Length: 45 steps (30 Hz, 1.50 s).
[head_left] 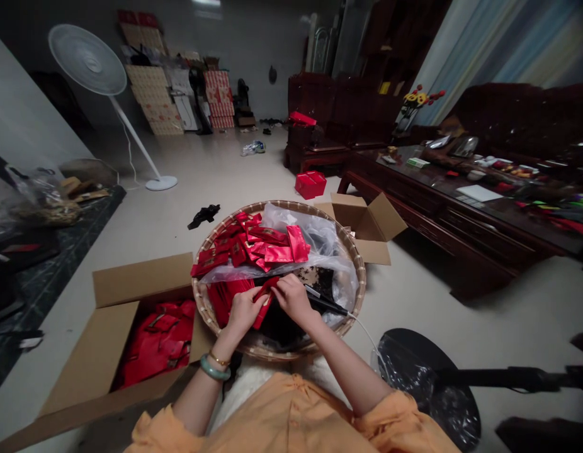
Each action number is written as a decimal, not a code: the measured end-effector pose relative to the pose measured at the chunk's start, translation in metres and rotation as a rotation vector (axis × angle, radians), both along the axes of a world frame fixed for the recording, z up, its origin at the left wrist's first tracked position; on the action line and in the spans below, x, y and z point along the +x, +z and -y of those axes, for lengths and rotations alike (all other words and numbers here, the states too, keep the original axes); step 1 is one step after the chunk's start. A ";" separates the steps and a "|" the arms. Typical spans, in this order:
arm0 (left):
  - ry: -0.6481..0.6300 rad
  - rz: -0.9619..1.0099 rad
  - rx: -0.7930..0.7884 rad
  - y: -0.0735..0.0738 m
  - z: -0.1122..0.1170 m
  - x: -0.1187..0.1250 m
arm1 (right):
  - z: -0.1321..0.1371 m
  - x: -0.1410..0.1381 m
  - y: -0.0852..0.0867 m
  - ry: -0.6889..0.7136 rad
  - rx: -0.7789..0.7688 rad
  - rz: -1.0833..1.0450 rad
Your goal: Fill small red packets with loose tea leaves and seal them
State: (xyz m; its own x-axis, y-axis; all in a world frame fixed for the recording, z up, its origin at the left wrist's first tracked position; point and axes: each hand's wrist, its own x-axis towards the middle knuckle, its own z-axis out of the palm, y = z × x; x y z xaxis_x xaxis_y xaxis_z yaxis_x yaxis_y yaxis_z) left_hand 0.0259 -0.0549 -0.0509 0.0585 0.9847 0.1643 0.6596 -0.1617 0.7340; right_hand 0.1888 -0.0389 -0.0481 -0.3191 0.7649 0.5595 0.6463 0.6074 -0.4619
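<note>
A round woven basket (352, 251) rests on my lap. It holds a heap of small red packets (254, 242) on clear plastic, and dark loose material under my hands. My left hand (242, 311) and my right hand (291, 297) meet over the basket's near side, both pinched on one red packet (266, 296) held between them. A green bangle and a thin gold bracelet sit on my left wrist.
An open cardboard box (131, 283) with red packets stands at my left. A second open box (367, 220) lies beyond the basket. A dark wooden table (461, 214) is at the right, a white fan (88, 60) at far left. A black fan base (428, 377) sits at lower right.
</note>
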 end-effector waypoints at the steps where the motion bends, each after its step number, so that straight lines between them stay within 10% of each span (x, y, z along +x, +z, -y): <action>1: -0.010 0.044 -0.005 -0.002 -0.001 -0.002 | -0.001 0.003 0.002 0.009 -0.041 -0.020; 8: 0.055 0.631 -0.324 -0.003 -0.008 -0.023 | -0.002 0.022 0.004 0.017 -0.299 -0.227; 12: 0.133 0.903 -0.507 0.002 -0.005 -0.023 | 0.001 0.023 0.004 0.243 -0.620 -0.461; 17: 0.194 0.849 -0.494 0.005 -0.003 -0.017 | 0.004 0.018 0.003 0.466 -0.955 -0.577; 25: 0.213 1.027 -0.457 0.000 -0.004 -0.013 | 0.011 0.016 0.000 0.321 -0.718 -0.520; 32: 0.232 0.904 -0.496 0.006 -0.002 -0.012 | 0.016 0.024 0.006 0.607 -1.052 -0.655; 45: 0.212 0.798 -0.462 -0.012 -0.009 -0.019 | 0.015 0.019 -0.015 0.445 -1.208 -0.845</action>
